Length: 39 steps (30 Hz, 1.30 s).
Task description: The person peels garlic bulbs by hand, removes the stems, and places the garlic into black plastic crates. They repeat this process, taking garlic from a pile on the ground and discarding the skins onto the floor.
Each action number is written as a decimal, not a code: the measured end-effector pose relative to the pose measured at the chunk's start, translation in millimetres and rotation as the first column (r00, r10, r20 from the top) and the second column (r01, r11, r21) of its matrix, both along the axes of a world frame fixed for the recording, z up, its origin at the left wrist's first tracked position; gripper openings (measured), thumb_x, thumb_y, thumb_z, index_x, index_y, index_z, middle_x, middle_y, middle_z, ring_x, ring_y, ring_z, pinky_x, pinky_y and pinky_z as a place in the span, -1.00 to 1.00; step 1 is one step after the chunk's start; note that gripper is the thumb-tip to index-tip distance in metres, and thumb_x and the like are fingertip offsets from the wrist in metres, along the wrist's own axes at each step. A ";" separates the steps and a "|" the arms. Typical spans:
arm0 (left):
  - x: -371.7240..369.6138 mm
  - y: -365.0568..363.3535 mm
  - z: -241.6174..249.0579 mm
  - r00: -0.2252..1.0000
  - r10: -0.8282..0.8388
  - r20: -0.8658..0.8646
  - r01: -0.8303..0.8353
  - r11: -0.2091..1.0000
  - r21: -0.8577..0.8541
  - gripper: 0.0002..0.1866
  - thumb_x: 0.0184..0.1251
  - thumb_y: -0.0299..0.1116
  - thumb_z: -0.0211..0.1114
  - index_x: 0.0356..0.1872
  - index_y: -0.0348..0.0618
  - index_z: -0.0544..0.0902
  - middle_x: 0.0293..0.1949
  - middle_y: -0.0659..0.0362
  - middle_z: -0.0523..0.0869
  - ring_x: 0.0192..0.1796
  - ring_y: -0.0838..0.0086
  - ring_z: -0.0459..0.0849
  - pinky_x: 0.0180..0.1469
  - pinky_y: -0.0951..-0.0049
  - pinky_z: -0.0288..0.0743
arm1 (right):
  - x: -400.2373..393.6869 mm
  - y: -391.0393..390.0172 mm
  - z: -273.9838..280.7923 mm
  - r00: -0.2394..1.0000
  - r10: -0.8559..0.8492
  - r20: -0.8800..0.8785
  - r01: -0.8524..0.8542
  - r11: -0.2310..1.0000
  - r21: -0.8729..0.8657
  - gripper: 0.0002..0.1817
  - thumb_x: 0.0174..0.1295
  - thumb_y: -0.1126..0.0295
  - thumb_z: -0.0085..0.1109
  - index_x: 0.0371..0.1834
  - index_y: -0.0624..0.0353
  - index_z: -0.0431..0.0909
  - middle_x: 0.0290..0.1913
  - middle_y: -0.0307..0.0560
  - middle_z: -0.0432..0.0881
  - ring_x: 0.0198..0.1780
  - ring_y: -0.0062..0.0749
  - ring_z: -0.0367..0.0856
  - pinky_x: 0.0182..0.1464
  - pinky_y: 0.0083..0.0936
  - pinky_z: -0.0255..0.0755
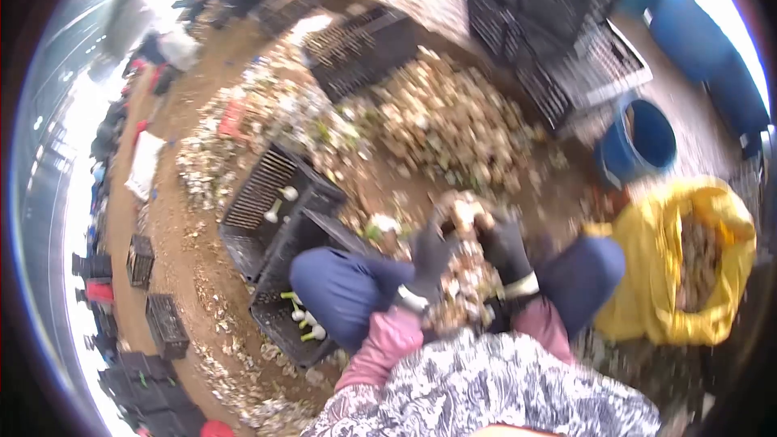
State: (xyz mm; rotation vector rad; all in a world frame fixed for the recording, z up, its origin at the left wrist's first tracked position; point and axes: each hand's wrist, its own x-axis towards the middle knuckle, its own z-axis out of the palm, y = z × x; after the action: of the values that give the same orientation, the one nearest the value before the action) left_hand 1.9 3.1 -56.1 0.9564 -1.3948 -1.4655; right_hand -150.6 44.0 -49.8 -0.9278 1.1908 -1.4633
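Note:
Both hands wear dark gloves and meet in front of my lap. My left hand [435, 231] and my right hand [500, 235] are closed around a pale garlic bulb [464, 214], blurred and partly covered by the fingers. Below them, loose garlic bulbs and peels [468, 275] lie between my knees. Just ahead of my hands is a big heap of garlic [453, 121]. At my left knee stands a black crate [312, 231] with a few trimmed white bulbs on green stems inside [307, 325].
Another black crate [259, 194] holds a stemmed bulb. A yellow sack [639, 275] of garlic sits at my right, with a blue bucket [619, 150] behind it. More black crates [364, 48] stand beyond the heap. Peels [218, 137] litter the ground at left.

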 end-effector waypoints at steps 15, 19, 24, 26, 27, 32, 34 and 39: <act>-23.8 1.8 49.7 0.937 0.007 -0.350 0.113 0.941 0.320 -0.33 0.23 -0.76 0.26 0.42 -0.24 0.42 0.22 0.10 0.60 0.13 0.49 0.65 0.09 0.57 0.64 | -7.6 3.2 9.0 0.883 -0.057 0.466 0.046 0.998 0.035 -0.57 0.40 0.35 0.31 0.25 0.33 0.59 0.11 -0.12 0.72 0.06 -0.50 0.67 0.13 -0.53 0.55; -29.8 5.8 51.1 0.951 0.037 -0.308 0.049 0.962 0.267 -0.33 0.14 -0.80 0.28 0.36 -0.27 0.46 0.26 0.10 0.57 0.15 0.47 0.64 0.11 0.56 0.64 | -10.7 6.3 14.0 0.889 -0.046 0.455 0.028 0.999 0.046 -0.59 0.40 0.39 0.30 0.25 0.35 0.60 0.13 -0.10 0.71 0.09 -0.50 0.66 0.16 -0.53 0.53; -23.8 4.0 45.9 0.958 0.029 -0.287 0.054 0.959 0.277 -0.34 0.15 -0.75 0.38 0.34 -0.26 0.47 0.24 0.12 0.59 0.17 0.46 0.63 0.16 0.53 0.62 | -12.1 6.2 15.5 0.863 -0.013 0.506 -0.009 0.999 0.040 -0.60 0.42 0.39 0.27 0.25 0.38 0.59 0.12 -0.08 0.71 0.09 -0.50 0.65 0.17 -0.53 0.53; -25.0 5.8 47.8 0.953 0.031 -0.301 0.051 0.964 0.260 -0.34 0.15 -0.74 0.39 0.34 -0.25 0.46 0.24 0.12 0.59 0.19 0.46 0.62 0.20 0.50 0.60 | -10.2 5.6 13.6 0.825 -0.008 0.566 -0.016 0.999 0.036 -0.60 0.43 0.39 0.26 0.25 0.38 0.59 0.10 -0.08 0.72 0.06 -0.51 0.67 0.15 -0.53 0.54; -26.1 6.9 49.0 0.951 0.033 -0.308 0.048 0.966 0.252 -0.33 0.15 -0.74 0.40 0.34 -0.25 0.46 0.24 0.12 0.59 0.20 0.46 0.61 0.22 0.49 0.58 | -9.4 5.5 12.6 0.805 -0.005 0.594 -0.020 0.999 0.035 -0.60 0.43 0.38 0.26 0.25 0.38 0.59 0.09 -0.08 0.72 0.05 -0.51 0.67 0.14 -0.53 0.54; -27.1 7.9 42.3 0.995 0.032 -0.099 -0.026 0.997 0.066 -0.33 0.14 -0.74 0.41 0.33 -0.26 0.47 0.24 0.13 0.59 0.21 0.47 0.60 0.26 0.47 0.55 | -6.8 2.9 4.8 0.845 -0.042 0.534 0.022 0.999 0.044 -0.62 0.42 0.41 0.26 0.24 0.36 0.60 0.07 -0.10 0.73 0.01 -0.52 0.69 0.09 -0.54 0.56; -26.3 7.7 42.8 0.994 0.037 -0.101 -0.028 0.996 0.089 -0.33 0.15 -0.74 0.40 0.35 -0.26 0.47 0.24 0.13 0.59 0.20 0.48 0.61 0.25 0.47 0.56 | -8.3 2.6 0.0 0.863 -0.049 0.502 0.033 0.999 0.041 -0.65 0.42 0.43 0.26 0.21 0.35 0.62 0.06 -0.12 0.73 0.00 -0.53 0.69 0.09 -0.55 0.56; -19.1 3.3 45.2 0.986 -0.011 -0.169 0.050 0.972 0.229 -0.44 0.35 -0.63 0.29 0.38 -0.27 0.45 0.19 0.13 0.62 0.11 0.48 0.66 0.19 0.48 0.59 | -7.9 5.9 1.7 0.928 -0.145 0.344 0.135 0.989 0.052 -0.75 0.38 0.51 0.25 0.07 0.29 0.71 -0.03 -0.21 0.75 -0.06 -0.55 0.67 0.06 -0.54 0.55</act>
State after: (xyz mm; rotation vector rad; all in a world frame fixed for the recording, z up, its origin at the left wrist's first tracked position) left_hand -17.3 6.4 -10.9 0.9347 -1.1383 -1.7193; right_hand -158.5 49.9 -48.1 -0.5423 1.0250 -1.6414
